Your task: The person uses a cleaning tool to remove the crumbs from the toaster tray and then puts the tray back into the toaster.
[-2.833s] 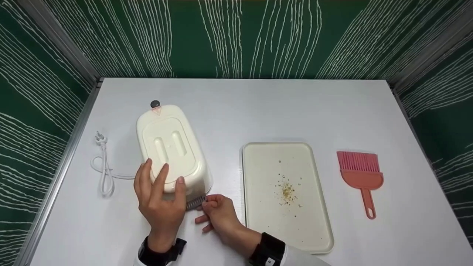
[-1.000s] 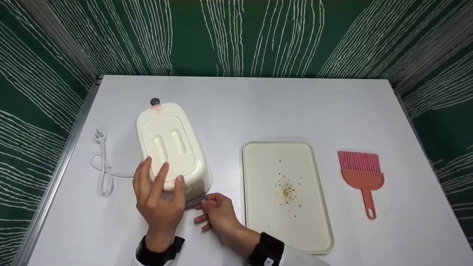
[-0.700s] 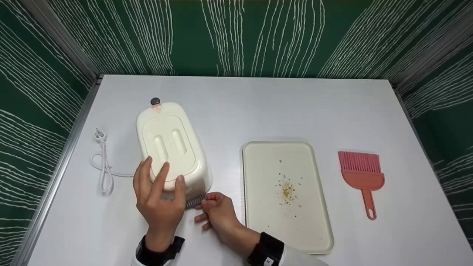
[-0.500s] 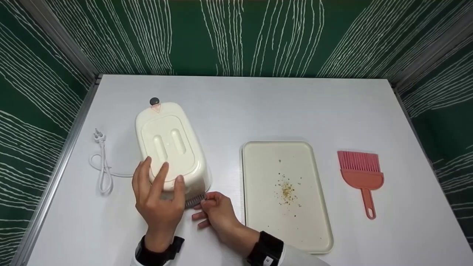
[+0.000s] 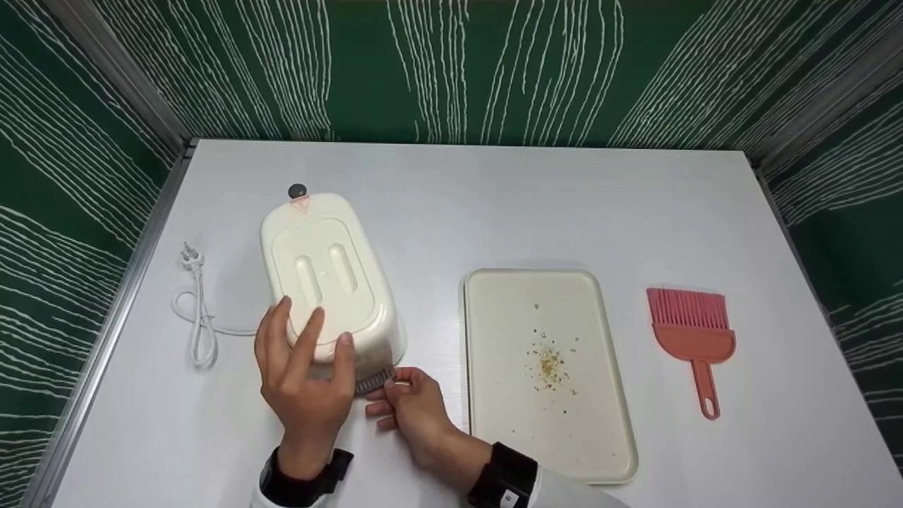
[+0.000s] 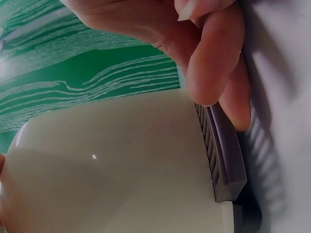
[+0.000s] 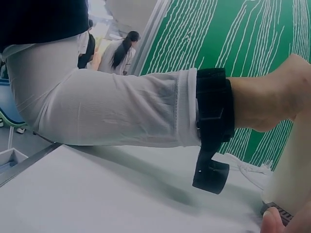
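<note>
A cream toaster point(image 5: 331, 282) stands left of centre with its near end towards me. My left hand point(image 5: 307, 402) rests on that end, fingers spread over the top and thumb at its right corner. Along the bottom of the near end runs the ribbed grey front of a crumb tray point(image 5: 374, 381). My right hand point(image 5: 423, 416) pinches the right end of this front between thumb and fingers. In the left wrist view the right-hand fingertips point(image 6: 209, 82) lie on the crumb tray's dark edge point(image 6: 228, 155), close against the toaster body.
A shallow cream serving tray point(image 5: 480, 303) with crumbs point(image 5: 549, 367) scattered in it lies right of the hands. Further right is a pink brush point(image 5: 691, 339). The white cord and plug point(image 5: 197, 310) lie left of the toaster. Green walls point(image 5: 395, 70) border the white table.
Both hands keep the same places on the toaster and crumb tray. The right hand's free fingers have shifted slightly left, and the head view has drifted a little.
</note>
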`<act>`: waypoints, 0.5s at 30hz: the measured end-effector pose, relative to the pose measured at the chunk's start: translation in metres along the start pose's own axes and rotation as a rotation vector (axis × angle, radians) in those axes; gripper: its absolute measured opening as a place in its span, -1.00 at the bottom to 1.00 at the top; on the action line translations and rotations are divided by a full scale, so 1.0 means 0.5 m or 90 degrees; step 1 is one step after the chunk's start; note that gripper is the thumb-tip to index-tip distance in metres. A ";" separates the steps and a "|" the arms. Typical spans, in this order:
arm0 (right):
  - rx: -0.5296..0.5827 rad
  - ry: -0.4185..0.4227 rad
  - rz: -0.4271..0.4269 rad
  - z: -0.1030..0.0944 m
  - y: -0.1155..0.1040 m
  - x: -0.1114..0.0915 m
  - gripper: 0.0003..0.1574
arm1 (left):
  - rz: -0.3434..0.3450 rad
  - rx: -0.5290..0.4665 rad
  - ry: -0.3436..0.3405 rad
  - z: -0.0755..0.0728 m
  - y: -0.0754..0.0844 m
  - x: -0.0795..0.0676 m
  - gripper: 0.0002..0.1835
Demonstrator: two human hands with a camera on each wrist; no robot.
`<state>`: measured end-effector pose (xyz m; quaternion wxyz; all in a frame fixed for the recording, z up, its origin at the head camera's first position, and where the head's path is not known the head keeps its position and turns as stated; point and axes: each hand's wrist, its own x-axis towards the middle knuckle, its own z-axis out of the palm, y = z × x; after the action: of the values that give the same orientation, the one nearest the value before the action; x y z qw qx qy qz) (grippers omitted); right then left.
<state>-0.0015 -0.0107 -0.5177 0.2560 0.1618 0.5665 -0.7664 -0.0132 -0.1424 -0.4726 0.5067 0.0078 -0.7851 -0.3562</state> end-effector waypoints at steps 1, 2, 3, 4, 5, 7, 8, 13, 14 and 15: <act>0.003 0.002 -0.001 0.001 0.000 0.001 -0.83 | 0.000 0.000 0.000 0.000 0.000 0.000 -0.62; 0.006 0.003 -0.002 0.003 0.000 0.001 -0.83 | 0.000 0.000 0.000 0.000 0.000 0.000 -0.62; 0.007 0.004 -0.004 0.004 0.000 0.002 -0.83 | 0.000 0.001 -0.001 0.000 -0.001 0.000 -0.62; 0.009 0.005 -0.004 0.005 0.000 0.003 -0.83 | -0.001 0.002 -0.001 -0.001 -0.001 0.000 -0.62; 0.013 0.005 -0.005 0.006 0.000 0.004 -0.83 | -0.001 0.003 -0.001 -0.001 -0.001 0.000 -0.62; 0.012 0.009 0.001 0.008 -0.001 0.006 -0.83 | -0.002 0.002 -0.001 -0.002 -0.002 0.001 -0.62; 0.011 0.010 0.003 0.009 -0.002 0.008 -0.83 | -0.002 0.003 -0.001 -0.002 -0.002 0.001 -0.62; 0.019 0.018 0.006 0.012 -0.006 0.022 -0.86 | 0.003 0.005 0.000 -0.002 -0.002 0.001 -0.62; 0.022 0.019 0.007 0.012 -0.006 0.024 -0.87 | 0.004 0.007 0.000 -0.002 -0.002 0.001 -0.62; 0.024 0.019 0.009 0.013 -0.007 0.024 -0.87 | 0.005 0.008 0.001 -0.002 -0.002 0.001 -0.63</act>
<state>-0.0131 -0.0186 -0.5195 0.2495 0.1824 0.5544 -0.7728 -0.0132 -0.1438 -0.4724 0.5090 0.0079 -0.7866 -0.3494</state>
